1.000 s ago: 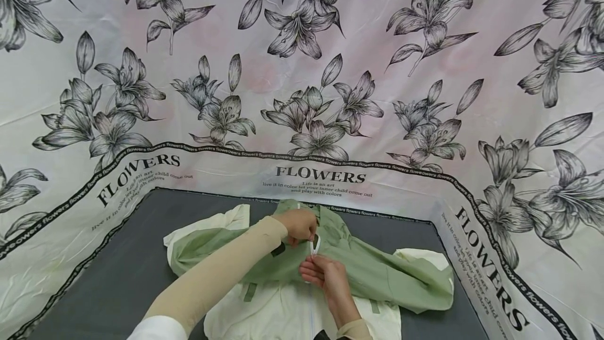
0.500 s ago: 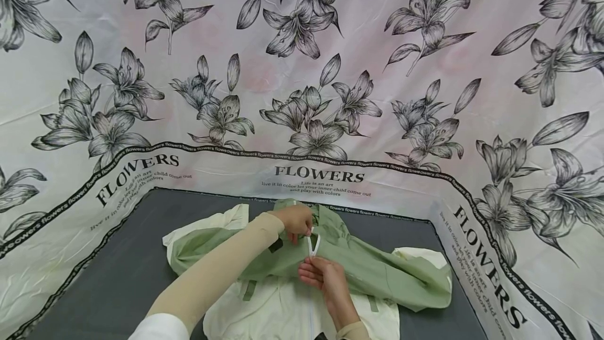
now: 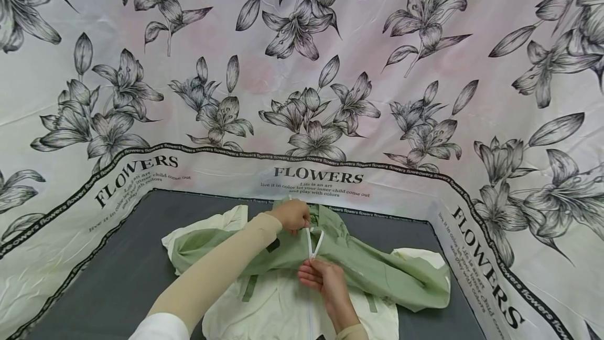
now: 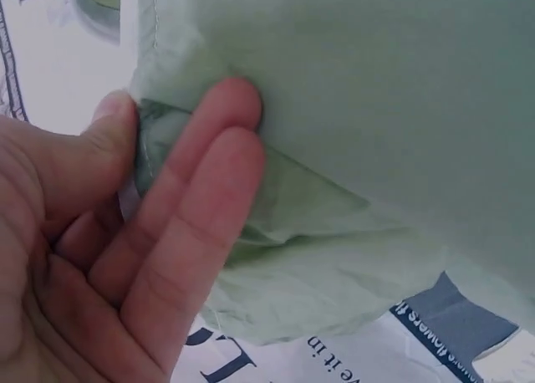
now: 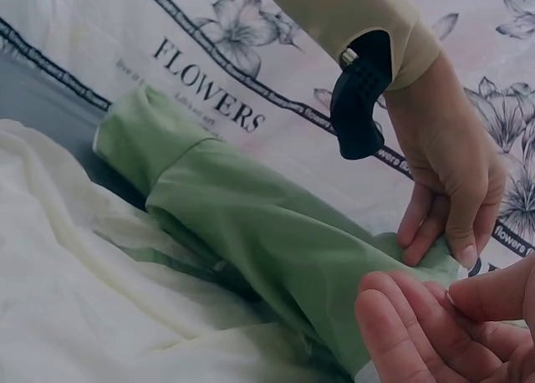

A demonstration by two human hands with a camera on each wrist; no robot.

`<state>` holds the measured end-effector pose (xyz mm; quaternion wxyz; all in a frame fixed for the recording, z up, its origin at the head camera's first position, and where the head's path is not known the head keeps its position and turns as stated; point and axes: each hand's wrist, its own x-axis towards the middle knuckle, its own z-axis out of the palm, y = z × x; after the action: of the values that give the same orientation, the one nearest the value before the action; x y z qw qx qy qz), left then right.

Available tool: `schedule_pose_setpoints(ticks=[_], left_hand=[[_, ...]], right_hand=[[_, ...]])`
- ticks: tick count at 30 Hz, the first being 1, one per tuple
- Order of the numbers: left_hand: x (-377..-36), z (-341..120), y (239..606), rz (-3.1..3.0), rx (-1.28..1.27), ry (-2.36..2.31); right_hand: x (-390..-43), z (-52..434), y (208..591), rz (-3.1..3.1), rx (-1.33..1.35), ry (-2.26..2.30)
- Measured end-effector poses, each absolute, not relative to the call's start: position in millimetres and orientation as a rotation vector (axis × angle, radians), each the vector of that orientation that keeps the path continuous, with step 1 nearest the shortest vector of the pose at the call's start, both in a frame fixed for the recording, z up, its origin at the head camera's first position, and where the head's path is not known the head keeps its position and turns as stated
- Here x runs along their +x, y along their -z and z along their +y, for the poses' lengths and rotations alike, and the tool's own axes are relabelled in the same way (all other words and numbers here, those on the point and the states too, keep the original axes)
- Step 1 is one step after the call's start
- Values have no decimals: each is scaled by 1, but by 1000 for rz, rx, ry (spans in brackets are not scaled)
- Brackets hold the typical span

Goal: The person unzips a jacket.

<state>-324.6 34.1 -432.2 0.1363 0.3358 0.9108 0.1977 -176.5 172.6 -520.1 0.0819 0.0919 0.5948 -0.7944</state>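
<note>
A green and cream zip jacket [image 3: 391,279] lies spread across the dark table. Its white zipper [image 3: 309,240] forms a narrow V in the head view. At the upper part of the V, my left hand [image 3: 293,215] pinches the green fabric's edge; the left wrist view shows the thumb pressing that edge, with two fingers [image 4: 196,207] stretched over the cloth. Lower down, my right hand [image 3: 326,278] pinches the zipper where its two sides meet, its other fingers bent loosely. Whatever lies between that thumb and forefinger is hidden in the right wrist view.
Grey tabletop [image 3: 118,256] shows around the jacket. Behind and beside it hangs a white flower-printed cloth [image 3: 321,172]. A black device [image 5: 359,103] sits on the left wrist. The jacket's sleeves stretch out to both sides.
My left hand has shifted slightly up and to the left with the fabric edge. The zipper's two sides stand wider apart at the top. My right hand stays nearly in place.
</note>
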Motion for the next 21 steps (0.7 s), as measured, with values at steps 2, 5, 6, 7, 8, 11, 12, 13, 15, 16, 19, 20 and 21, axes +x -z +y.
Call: schedule_pose_setpoints(ticks=[2,5,6,7,8,11,12,13,15,16,19,20,21], left_hand=[[-325,34,433,2671,964,-554],[-325,35,433,2740,950,-528],[-324,35,433,2758,943,-521],[-324,35,433,2783,932,-517],[-324,34,433,2800,927,-523],[-322,33,431,2825,916,-552],[-322,33,431,2833,918,-559],[-321,33,431,2841,917,-564],[-321,33,431,2842,913,-570],[-321,33,431,2846,914,-571],[-321,35,432,2852,913,-572],[-322,35,433,2853,911,-575],[-322,36,433,2855,907,-577]], right_hand=[[-176,172,520,1776,276,2376],[-176,172,519,1774,277,2377],[-176,172,519,1776,276,2375],[-176,171,519,1776,278,2375],[-176,171,519,1776,281,2374],[-175,171,519,1774,292,2379],[-175,171,519,1771,293,2383],[-175,171,519,1768,295,2386],[-174,171,519,1764,296,2390],[-174,171,519,1762,295,2392],[-174,171,520,1758,296,2395],[-174,171,520,1756,297,2397],[-174,171,520,1755,296,2399]])
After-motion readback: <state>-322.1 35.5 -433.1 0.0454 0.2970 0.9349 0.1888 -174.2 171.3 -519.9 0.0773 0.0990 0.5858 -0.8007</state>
